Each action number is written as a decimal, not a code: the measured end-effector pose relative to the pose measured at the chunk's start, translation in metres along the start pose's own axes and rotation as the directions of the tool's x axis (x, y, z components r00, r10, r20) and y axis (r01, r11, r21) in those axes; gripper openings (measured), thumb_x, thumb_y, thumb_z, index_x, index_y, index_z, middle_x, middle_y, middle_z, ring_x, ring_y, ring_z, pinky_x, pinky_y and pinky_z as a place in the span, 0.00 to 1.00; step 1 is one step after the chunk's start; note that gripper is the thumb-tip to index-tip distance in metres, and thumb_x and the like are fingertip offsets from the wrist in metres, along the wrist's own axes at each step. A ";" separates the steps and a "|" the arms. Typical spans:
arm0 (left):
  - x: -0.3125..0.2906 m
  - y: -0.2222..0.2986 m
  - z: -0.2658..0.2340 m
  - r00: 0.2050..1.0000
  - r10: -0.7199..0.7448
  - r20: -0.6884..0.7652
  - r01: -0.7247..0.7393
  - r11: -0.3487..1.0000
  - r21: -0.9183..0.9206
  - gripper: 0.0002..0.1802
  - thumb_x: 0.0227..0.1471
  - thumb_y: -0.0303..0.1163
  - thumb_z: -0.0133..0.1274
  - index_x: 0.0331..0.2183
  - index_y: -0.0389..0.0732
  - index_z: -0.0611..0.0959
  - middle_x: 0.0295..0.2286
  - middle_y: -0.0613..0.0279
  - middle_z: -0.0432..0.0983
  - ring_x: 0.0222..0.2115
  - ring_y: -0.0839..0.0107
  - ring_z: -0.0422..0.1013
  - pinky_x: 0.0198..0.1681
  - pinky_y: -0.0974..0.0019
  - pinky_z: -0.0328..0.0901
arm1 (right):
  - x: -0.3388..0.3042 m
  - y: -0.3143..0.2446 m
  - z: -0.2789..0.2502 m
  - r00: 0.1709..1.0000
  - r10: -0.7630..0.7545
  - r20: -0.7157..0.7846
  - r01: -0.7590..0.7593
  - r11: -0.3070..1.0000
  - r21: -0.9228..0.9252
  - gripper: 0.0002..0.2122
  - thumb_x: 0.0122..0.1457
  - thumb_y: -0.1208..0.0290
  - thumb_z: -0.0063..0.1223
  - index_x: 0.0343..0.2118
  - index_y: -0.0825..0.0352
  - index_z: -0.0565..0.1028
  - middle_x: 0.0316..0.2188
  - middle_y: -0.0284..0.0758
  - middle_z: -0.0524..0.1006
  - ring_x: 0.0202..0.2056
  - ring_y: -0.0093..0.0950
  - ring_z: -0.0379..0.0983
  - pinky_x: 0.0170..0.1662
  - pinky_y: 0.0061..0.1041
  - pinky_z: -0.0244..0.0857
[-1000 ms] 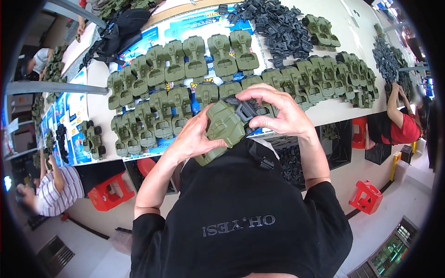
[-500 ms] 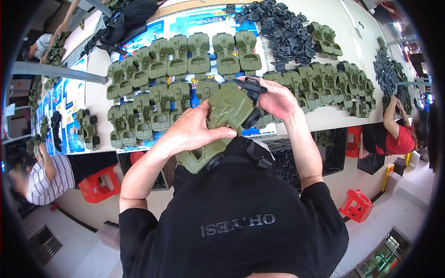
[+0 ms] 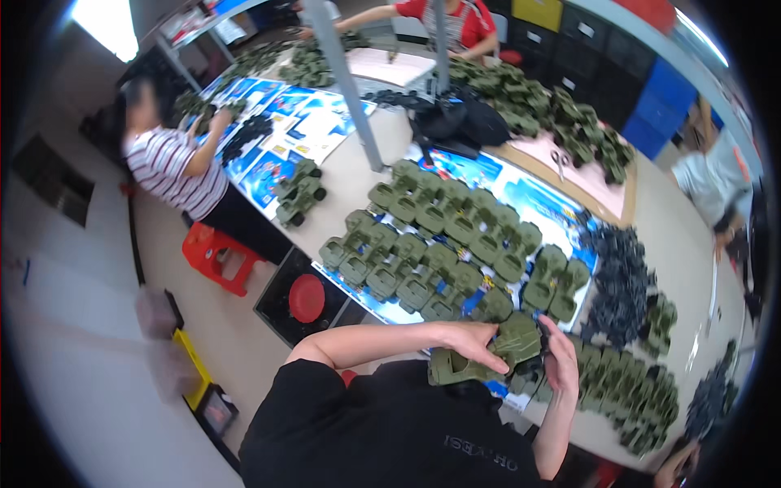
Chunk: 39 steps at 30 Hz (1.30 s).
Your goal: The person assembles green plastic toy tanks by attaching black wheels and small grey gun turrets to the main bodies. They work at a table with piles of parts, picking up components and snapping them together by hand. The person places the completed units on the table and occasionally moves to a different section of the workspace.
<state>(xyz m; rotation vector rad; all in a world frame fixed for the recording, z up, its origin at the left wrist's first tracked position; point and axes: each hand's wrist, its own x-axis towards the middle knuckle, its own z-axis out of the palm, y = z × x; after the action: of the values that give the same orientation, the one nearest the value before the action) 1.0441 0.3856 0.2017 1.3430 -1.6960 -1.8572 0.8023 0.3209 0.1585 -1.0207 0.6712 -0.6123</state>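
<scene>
Red stool (image 3: 199,244) on pale floor (image 3: 232,329), bright light (image 3: 106,26) overhead

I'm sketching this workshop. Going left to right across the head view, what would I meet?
Red stool, round red object, left hand on an olive toy vehicle body, right hand, pile of black parts, co-worker's pale shirt.

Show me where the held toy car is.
In the head view, the green toy car is right of and below centre, gripped by the left hand, with the right hand beside it and similar cars beyond.
</scene>
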 end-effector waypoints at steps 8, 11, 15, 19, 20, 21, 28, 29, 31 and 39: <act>-0.066 -0.072 -0.036 0.992 -0.046 -0.121 -0.041 0.775 -0.631 0.40 0.50 0.47 0.55 0.56 0.35 0.58 0.49 0.60 0.64 0.47 0.74 0.63 0.48 0.68 0.61 | -0.050 0.008 -0.269 0.809 -0.031 -0.586 0.377 0.792 0.479 0.20 0.51 0.65 0.55 0.44 0.72 0.68 0.38 0.42 0.72 0.40 0.36 0.67 0.45 0.33 0.64; -0.082 -0.091 -0.062 0.983 0.046 -0.175 -0.162 0.662 -0.732 0.38 0.51 0.46 0.55 0.55 0.36 0.60 0.48 0.61 0.65 0.46 0.76 0.64 0.47 0.70 0.63 | -0.182 0.009 -0.445 0.685 -0.184 -0.705 0.489 0.834 0.257 0.19 0.53 0.65 0.53 0.45 0.70 0.69 0.41 0.40 0.73 0.39 0.36 0.70 0.42 0.31 0.66; -0.124 -0.129 -0.089 0.974 0.045 -0.221 -0.206 0.579 -0.789 0.34 0.50 0.48 0.55 0.51 0.35 0.65 0.44 0.58 0.69 0.43 0.73 0.68 0.45 0.68 0.65 | -0.147 0.029 -0.369 0.649 -0.112 -0.753 0.458 0.847 0.269 0.19 0.54 0.63 0.50 0.46 0.69 0.68 0.41 0.39 0.73 0.38 0.35 0.70 0.41 0.30 0.67; -0.161 -0.127 -0.120 0.992 -0.076 -0.103 -0.024 0.678 -0.734 0.39 0.48 0.54 0.55 0.48 0.28 0.67 0.44 0.54 0.69 0.43 0.73 0.68 0.45 0.70 0.65 | -0.037 0.058 -0.214 0.872 -0.084 -0.483 0.298 0.873 0.387 0.19 0.56 0.60 0.48 0.46 0.69 0.67 0.41 0.38 0.73 0.37 0.34 0.71 0.40 0.29 0.67; -0.162 -0.133 -0.123 0.991 -0.067 -0.111 -0.029 0.722 -0.692 0.40 0.47 0.53 0.55 0.48 0.29 0.66 0.44 0.55 0.69 0.44 0.73 0.67 0.45 0.70 0.64 | 0.004 0.060 -0.143 0.869 -0.050 -0.492 0.239 0.913 0.330 0.19 0.58 0.58 0.46 0.46 0.67 0.68 0.40 0.37 0.73 0.33 0.31 0.69 0.36 0.26 0.66; -0.154 -0.139 -0.128 0.994 -0.039 -0.102 -0.036 0.768 -0.639 0.40 0.47 0.53 0.56 0.49 0.29 0.66 0.45 0.56 0.68 0.44 0.73 0.66 0.45 0.70 0.63 | 0.028 0.064 -0.104 0.962 -0.039 -0.270 0.155 0.892 0.424 0.25 0.53 0.55 0.53 0.46 0.72 0.67 0.40 0.41 0.71 0.37 0.31 0.69 0.39 0.24 0.65; -0.144 -0.107 -0.152 0.998 0.046 -0.047 -0.060 0.934 -0.352 0.36 0.45 0.46 0.60 0.49 0.32 0.69 0.41 0.60 0.72 0.41 0.75 0.66 0.45 0.70 0.63 | 0.153 0.035 0.161 0.924 0.213 -0.317 -0.059 0.900 0.431 0.23 0.60 0.53 0.45 0.44 0.73 0.69 0.38 0.40 0.71 0.35 0.29 0.69 0.35 0.26 0.65; -0.147 -0.104 -0.151 0.996 0.041 -0.080 -0.066 0.937 -0.343 0.37 0.45 0.47 0.60 0.49 0.32 0.69 0.41 0.58 0.72 0.41 0.74 0.67 0.45 0.69 0.63 | 0.157 0.032 0.169 0.983 0.117 -0.141 -0.078 0.963 0.257 0.24 0.61 0.51 0.40 0.43 0.72 0.71 0.33 0.38 0.72 0.32 0.26 0.69 0.32 0.23 0.62; -0.143 -0.103 -0.152 0.994 -0.001 -0.107 -0.029 0.959 -0.282 0.42 0.43 0.51 0.60 0.50 0.30 0.67 0.42 0.54 0.71 0.43 0.69 0.67 0.47 0.68 0.62 | 0.160 0.023 0.191 0.985 0.076 -0.155 -0.057 0.991 0.121 0.25 0.62 0.49 0.36 0.41 0.71 0.73 0.30 0.35 0.72 0.29 0.22 0.68 0.30 0.21 0.59; -0.136 -0.097 -0.145 0.995 -0.028 -0.091 0.015 0.990 -0.142 0.48 0.39 0.57 0.61 0.48 0.27 0.67 0.41 0.48 0.71 0.43 0.64 0.69 0.48 0.66 0.62 | 0.146 0.029 0.212 0.984 0.016 -0.179 -0.034 0.995 -0.096 0.24 0.63 0.48 0.33 0.42 0.67 0.73 0.35 0.33 0.74 0.37 0.21 0.67 0.42 0.21 0.62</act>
<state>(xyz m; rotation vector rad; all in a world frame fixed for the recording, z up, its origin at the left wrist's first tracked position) 1.2624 0.4202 0.1917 1.3730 -1.4814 -1.8583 1.0598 0.3430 0.1782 -1.0551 0.8772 -0.6590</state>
